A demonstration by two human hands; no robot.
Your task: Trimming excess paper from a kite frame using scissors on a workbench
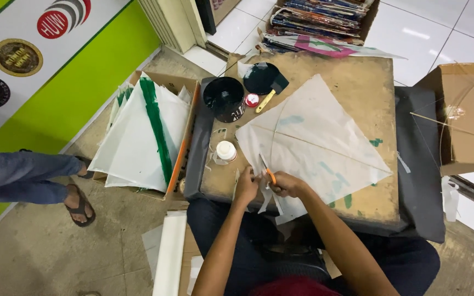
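A white paper kite (316, 137) with thin stick spars lies flat on a worn wooden board (357, 77) across my lap. My right hand (285, 183) grips orange-handled scissors (265, 169) at the kite's near-left corner, blades pointing up-left into the paper edge. My left hand (246, 185) pinches that same paper edge beside the blades. Small paper scraps hang below my hands.
On the board stand a black paint pot (224, 97), its lid with a brush (270, 90), a small red cap (252, 100) and a white jar (226, 150). A cardboard box (185, 87) of kites sits left, another box (462, 115) right. Another person's sandalled feet (78, 205) are at far left.
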